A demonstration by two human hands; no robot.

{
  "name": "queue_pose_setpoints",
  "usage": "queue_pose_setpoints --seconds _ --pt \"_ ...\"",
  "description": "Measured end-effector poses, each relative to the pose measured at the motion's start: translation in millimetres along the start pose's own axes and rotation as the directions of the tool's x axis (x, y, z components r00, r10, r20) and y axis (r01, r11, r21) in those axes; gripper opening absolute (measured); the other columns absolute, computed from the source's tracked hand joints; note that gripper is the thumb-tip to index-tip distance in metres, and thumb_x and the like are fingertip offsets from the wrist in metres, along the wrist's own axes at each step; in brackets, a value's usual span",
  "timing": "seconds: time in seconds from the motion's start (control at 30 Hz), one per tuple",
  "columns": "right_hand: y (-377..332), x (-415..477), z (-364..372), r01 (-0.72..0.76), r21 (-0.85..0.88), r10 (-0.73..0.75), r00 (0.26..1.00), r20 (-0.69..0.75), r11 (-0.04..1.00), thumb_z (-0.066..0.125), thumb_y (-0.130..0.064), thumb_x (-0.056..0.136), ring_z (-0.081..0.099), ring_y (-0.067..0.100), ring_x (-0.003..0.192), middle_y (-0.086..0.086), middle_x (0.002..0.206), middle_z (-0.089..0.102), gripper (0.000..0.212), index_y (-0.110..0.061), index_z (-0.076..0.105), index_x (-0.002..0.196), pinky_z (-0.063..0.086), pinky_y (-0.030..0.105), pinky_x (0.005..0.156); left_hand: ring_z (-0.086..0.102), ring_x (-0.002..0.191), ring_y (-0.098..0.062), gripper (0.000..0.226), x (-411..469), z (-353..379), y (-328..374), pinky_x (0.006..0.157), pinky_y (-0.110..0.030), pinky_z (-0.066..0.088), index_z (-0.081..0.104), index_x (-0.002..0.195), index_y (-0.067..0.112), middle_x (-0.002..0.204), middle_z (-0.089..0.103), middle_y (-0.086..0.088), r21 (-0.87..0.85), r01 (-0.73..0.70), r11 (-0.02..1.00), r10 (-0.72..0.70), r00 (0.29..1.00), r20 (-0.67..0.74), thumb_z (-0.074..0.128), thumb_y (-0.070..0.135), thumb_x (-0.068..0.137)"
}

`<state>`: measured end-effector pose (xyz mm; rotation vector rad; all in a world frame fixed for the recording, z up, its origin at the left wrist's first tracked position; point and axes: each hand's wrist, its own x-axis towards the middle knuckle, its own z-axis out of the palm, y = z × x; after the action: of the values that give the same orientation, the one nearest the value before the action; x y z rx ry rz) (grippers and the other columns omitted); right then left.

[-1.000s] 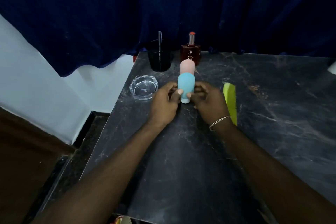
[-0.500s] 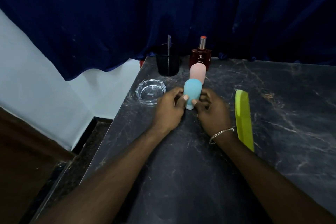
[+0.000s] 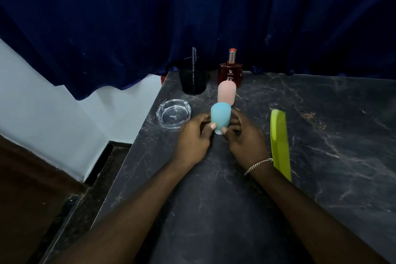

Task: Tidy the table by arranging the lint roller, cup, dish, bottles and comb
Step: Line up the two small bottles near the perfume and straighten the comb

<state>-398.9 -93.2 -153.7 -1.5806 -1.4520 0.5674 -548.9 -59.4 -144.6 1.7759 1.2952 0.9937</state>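
Note:
A small blue bottle (image 3: 220, 116) stands cap down on the dark marble table (image 3: 235, 210). My left hand (image 3: 192, 139) and my right hand (image 3: 244, 141) both pinch its lower part from either side. Right behind it stands a pink bottle (image 3: 226, 92), and behind that a red perfume bottle (image 3: 230, 72). A black cup (image 3: 193, 82) holding a dark stick-like handle stands at the table's back left corner. A clear glass dish (image 3: 173, 113) lies near the left edge. A green comb (image 3: 280, 143) lies flat to the right of my right wrist.
A dark blue curtain (image 3: 192, 17) hangs right behind the table. The table's left edge (image 3: 137, 141) drops off to a white wall and a dark floor.
The view has shifted, so everything sits a little lower and more to the right in the frame. Both hands stay on the blue bottle, which stands in the same spot before the pink one.

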Motion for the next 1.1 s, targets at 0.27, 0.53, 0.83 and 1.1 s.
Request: queue_pose_setpoints --seconds 0.27,0.53,0.83,1.1 --pt "2.5 -30.9 -45.0 -0.028 -0.106 0.013 0.99 -0.142 0.994 0.07 -0.013 0.09 0.064 0.007 0.101 0.001 0.122 0.064 0.049 -0.019 0.055 0.137 0.05 0.008 0.087 0.075 0.074 -0.011 0.021 -59.2 22.8 23.1 0.073 -0.043 0.064 0.071 0.096 0.028 0.085 0.076 0.012 -0.157 0.091 0.983 -0.13 0.957 -0.259 0.065 0.047 0.091" --pt "35.9 -30.6 -108.8 -0.386 -0.072 0.347 0.884 -0.312 0.92 0.069 0.001 0.081 0.072 0.032 0.09 0.014 0.088 0.073 0.015 -0.01 0.067 0.091 0.057 0.043 0.088 0.074 0.092 -0.008 0.016 -49.4 93.4 61.0 0.089 -0.043 0.064 0.072 0.115 0.019 0.099 0.077 0.007 -0.171 0.236 0.956 -0.238 0.971 0.01 0.066 0.019 0.1" --pt "57.5 -18.1 -116.1 -0.619 0.27 0.667 0.73 -0.147 0.737 0.069 -0.003 0.079 0.074 0.032 0.091 0.016 0.09 0.076 0.011 -0.012 0.07 0.084 0.058 0.051 0.092 0.066 0.081 -0.012 0.026 -32.2 122.6 87.8 0.065 -0.026 0.054 0.054 0.08 0.034 0.084 0.068 0.01 0.099 0.309 0.946 -0.314 0.949 0.034 0.06 0.011 0.09" --pt "48.9 -12.0 -119.3 -0.661 0.22 0.689 0.72 -0.081 0.717 0.074 -0.003 0.076 0.074 0.028 0.078 0.015 0.087 0.075 0.018 -0.008 0.074 0.093 0.062 0.048 0.081 0.071 0.094 -0.021 0.018 -27.3 128.6 91.0 0.088 -0.04 0.059 0.07 0.095 0.023 0.092 0.075 0.001 0.105 0.376 0.921 -0.382 0.923 0.042 0.065 0.008 0.086"
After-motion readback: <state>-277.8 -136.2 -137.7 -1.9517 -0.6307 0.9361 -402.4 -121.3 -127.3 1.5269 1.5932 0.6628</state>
